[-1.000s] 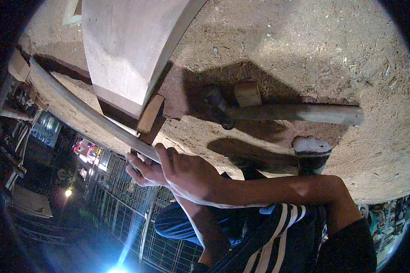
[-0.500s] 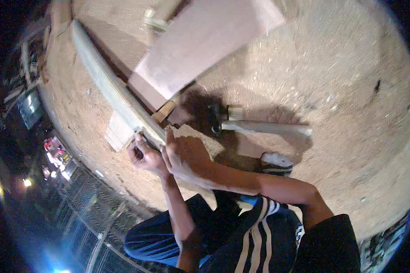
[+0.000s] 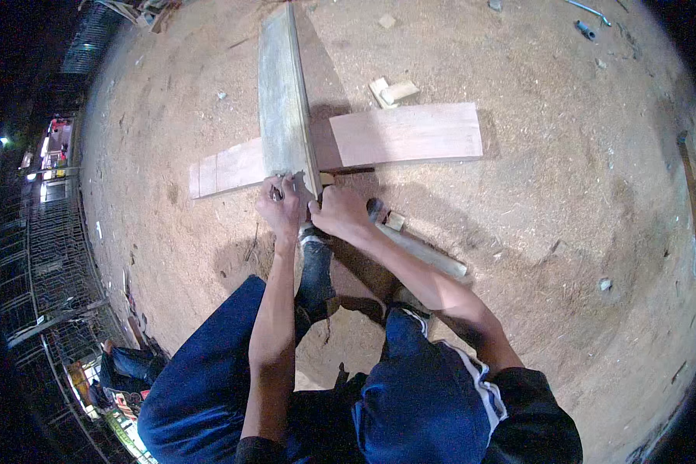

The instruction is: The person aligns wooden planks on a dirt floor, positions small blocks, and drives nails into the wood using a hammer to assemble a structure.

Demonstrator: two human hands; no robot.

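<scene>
A long, slightly curved wooden plank (image 3: 281,93), greyish on its broad face, reaches away from me with its uneven near end at my hands. My left hand (image 3: 278,207) is closed at the left corner of that end; a small dark thing shows between its fingers, too unclear to name. My right hand (image 3: 342,210) grips the right edge of the same end, fingers curled and thumb toward me. Under the plank, a pinkish board (image 3: 410,135) lies crosswise, sticking out on both sides.
Small wood offcuts (image 3: 397,91) lie beyond the pinkish board. A grey wooden bar (image 3: 425,251) rests right of my right forearm, beside a small block (image 3: 395,221). Dirt ground spreads around, with a blue-grey pipe piece (image 3: 585,30) far right and mesh fencing (image 3: 46,263) at left.
My view has turned, so the plank that slanted to the far left now points nearly straight ahead. Both hands stay at its near end, the left still closed.
</scene>
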